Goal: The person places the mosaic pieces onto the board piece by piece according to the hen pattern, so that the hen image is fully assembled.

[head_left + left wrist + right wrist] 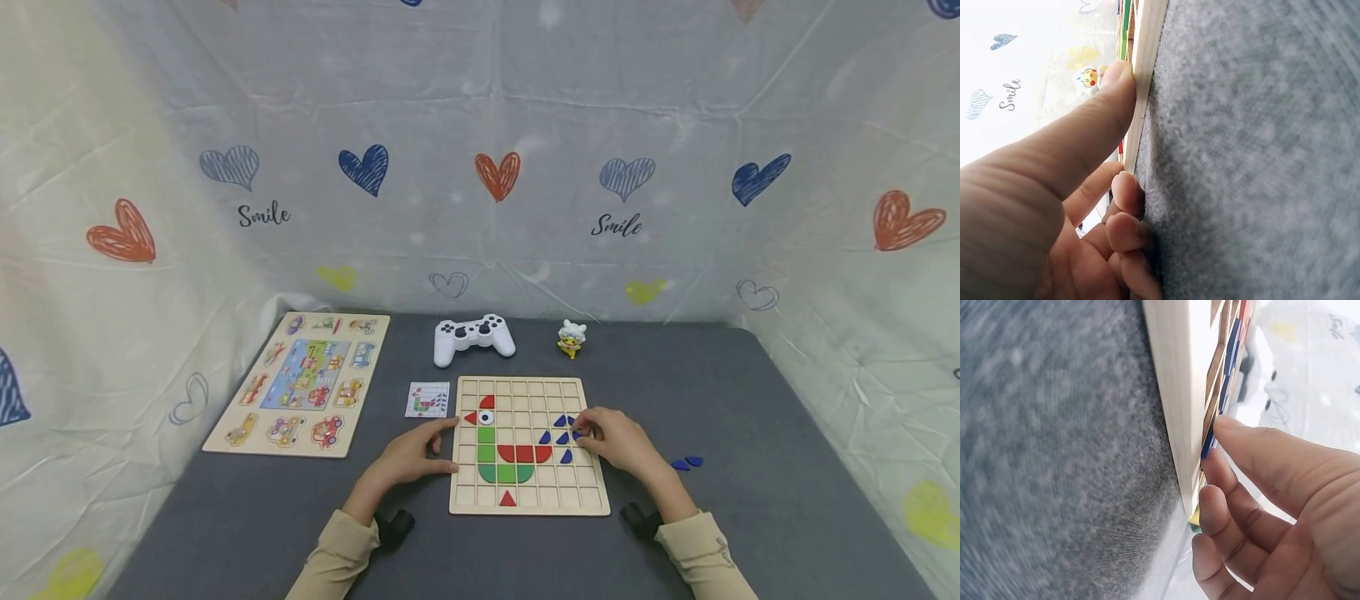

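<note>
A square wooden grid board point(467, 497) lies on the table with coloured puzzle pieces in a bird-like pattern: red pieces point(525, 454), green pieces point(507, 473), a round eye piece point(486, 417) and several blue ones. At the board's left edge, my left hand point(408, 454) touches the rim with thumb and forefinger spread apart; in the left wrist view its thumb point(1094, 128) lies straight against the side. Over the right columns, my right hand point(618, 437) pinches a small blue puzzle piece point(1209, 442) between thumb and forefinger, at the board's surface.
Two loose blue pieces point(687, 462) lie right of the board. A pattern card point(427, 400) sits at its upper left. Farther back are a white game controller point(474, 337) and a small figurine point(572, 338). A picture puzzle board point(300, 437) lies at the left.
</note>
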The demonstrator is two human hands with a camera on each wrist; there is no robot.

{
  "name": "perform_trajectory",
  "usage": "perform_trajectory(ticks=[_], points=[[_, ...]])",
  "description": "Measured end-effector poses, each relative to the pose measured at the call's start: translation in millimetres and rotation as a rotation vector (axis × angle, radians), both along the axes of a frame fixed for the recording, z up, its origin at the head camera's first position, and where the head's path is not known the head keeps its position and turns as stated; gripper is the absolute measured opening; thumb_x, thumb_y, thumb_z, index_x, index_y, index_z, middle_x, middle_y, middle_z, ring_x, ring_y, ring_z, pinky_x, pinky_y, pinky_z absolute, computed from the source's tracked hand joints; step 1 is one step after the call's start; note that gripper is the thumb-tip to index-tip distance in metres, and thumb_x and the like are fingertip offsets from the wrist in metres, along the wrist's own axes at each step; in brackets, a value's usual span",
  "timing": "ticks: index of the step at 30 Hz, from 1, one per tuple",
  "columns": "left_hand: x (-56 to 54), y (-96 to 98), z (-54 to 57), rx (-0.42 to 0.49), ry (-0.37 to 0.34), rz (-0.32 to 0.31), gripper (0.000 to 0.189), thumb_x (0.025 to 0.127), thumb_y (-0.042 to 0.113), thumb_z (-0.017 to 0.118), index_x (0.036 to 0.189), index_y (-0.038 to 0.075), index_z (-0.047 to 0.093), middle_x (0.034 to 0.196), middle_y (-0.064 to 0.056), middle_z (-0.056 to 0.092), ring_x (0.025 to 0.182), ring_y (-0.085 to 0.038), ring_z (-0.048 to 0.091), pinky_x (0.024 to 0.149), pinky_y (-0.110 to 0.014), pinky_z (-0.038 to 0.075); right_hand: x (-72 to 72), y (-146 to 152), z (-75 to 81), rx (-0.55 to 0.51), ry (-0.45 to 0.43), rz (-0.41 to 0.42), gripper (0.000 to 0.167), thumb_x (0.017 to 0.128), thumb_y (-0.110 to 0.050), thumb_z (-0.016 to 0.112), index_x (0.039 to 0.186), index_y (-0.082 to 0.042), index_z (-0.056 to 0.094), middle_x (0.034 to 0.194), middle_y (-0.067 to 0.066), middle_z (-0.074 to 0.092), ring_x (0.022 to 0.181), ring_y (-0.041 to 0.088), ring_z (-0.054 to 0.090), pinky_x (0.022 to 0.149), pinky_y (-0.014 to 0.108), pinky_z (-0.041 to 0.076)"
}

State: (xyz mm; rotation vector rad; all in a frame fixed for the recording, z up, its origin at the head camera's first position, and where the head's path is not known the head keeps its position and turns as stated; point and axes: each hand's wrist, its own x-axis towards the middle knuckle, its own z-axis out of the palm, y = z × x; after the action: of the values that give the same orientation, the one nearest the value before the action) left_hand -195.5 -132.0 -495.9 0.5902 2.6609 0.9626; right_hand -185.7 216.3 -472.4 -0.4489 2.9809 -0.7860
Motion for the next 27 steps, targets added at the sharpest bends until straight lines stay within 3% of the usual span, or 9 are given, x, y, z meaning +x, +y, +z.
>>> perform_trajectory(ticks=[27], points=[[0.3,-0.1,0.1,-0.007,0.002,0.004,0.071,0.074,0.039,0.076,0.134,0.015,0.048,0.080,0.003,0.046,0.055,-0.008,0.035,0.053,-0.023,0.029,3.9,-6.7,1.1,0.025,-0.015,-0.062,0.007,0.081,-0.013,0.070,0.088,-0.014,0.068,0.072,-0.008,0.056,0.060,0.007,0.045,0.056,0.027,0.037]])
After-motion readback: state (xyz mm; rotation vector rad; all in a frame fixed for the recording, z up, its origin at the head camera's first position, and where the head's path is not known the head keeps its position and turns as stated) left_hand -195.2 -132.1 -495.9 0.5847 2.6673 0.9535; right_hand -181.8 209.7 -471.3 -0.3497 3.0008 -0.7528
